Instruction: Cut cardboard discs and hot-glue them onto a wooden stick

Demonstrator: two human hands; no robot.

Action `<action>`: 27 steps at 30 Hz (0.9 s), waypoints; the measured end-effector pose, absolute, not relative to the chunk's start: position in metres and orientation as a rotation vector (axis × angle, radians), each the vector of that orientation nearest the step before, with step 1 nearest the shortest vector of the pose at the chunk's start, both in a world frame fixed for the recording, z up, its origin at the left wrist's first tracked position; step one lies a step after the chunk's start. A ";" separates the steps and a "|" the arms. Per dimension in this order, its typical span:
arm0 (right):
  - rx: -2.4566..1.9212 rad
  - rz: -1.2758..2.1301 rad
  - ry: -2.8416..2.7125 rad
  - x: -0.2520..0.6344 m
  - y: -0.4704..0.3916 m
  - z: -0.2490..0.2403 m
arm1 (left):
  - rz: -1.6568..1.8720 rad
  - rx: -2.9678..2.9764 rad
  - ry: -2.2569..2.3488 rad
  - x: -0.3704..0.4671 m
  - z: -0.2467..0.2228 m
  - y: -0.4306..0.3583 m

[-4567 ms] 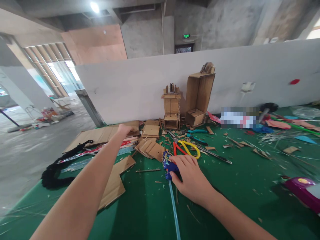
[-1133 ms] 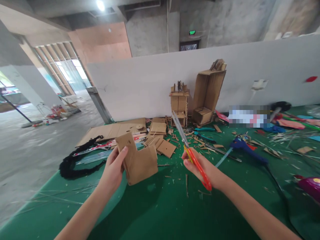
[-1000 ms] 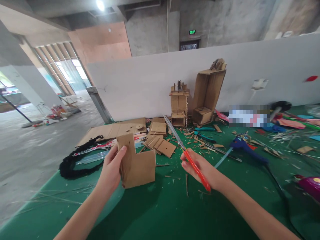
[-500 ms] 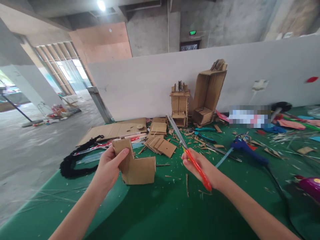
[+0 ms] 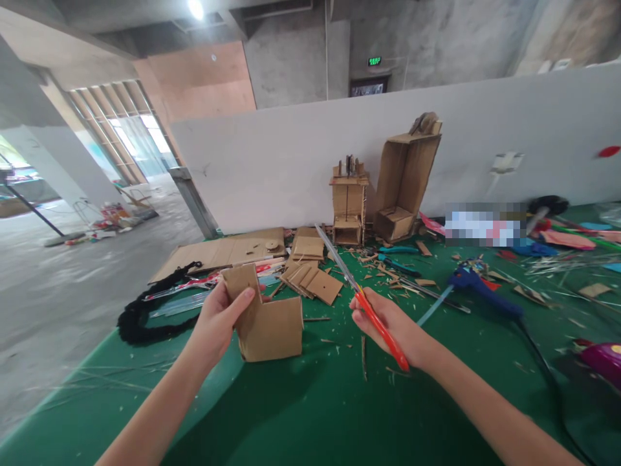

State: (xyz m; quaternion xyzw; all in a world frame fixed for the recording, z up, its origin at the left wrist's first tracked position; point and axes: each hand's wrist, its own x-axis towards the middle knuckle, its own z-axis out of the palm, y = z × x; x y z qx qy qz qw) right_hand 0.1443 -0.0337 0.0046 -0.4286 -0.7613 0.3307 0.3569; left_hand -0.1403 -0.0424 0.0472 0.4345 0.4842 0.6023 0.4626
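Note:
Between the thumb and fingers of my left hand [image 5: 224,318] is an L-shaped piece of cardboard [image 5: 272,329], held upright above the green table. My right hand [image 5: 383,320] grips a pair of scissors [image 5: 371,310] by the red handles, with the blades pointing up and to the left, away from me. The blades look closed or nearly so, and they do not touch the cardboard. Behind the two hands lie several small cardboard squares [image 5: 324,287], overlapping in a loose pile.
Two cardboard structures, a small one [image 5: 347,204] and a taller one [image 5: 412,175], stand against the white partition [image 5: 272,168]. Teal-handled pliers [image 5: 400,264] lie among scraps. A blue glue gun [image 5: 485,294] with a cord is at right, black fuzzy strips [image 5: 133,323] at left.
The scissors have swung slightly left at the tip. The cardboard piece has turned and shifted a little in my left hand's hold. Both hands keep their grips.

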 end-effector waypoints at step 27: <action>-1.474 0.721 -2.281 0.151 -0.055 0.043 | 1.805 0.666 0.898 -0.139 0.035 -0.028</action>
